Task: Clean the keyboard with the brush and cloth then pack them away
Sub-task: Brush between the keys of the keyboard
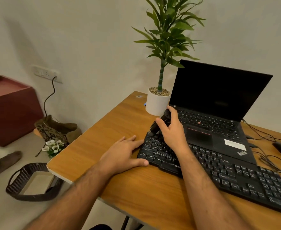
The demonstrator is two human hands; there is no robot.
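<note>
A black keyboard (227,176) lies at an angle on the wooden desk (120,117), in front of an open laptop. My right hand (171,128) grips a black brush (158,123), tilted, with its bristle end down on the keyboard's top left keys. My left hand (124,153) rests flat on the desk, fingers spread, thumb and fingertips touching the keyboard's left end. No cloth is in view.
A black laptop (219,113) with a dark screen stands behind the keyboard. A potted plant (158,102) sits at the desk's back left. Cables (267,155) trail at the right. On the floor left are a woven basket (28,181), a bag and white flowers (53,146).
</note>
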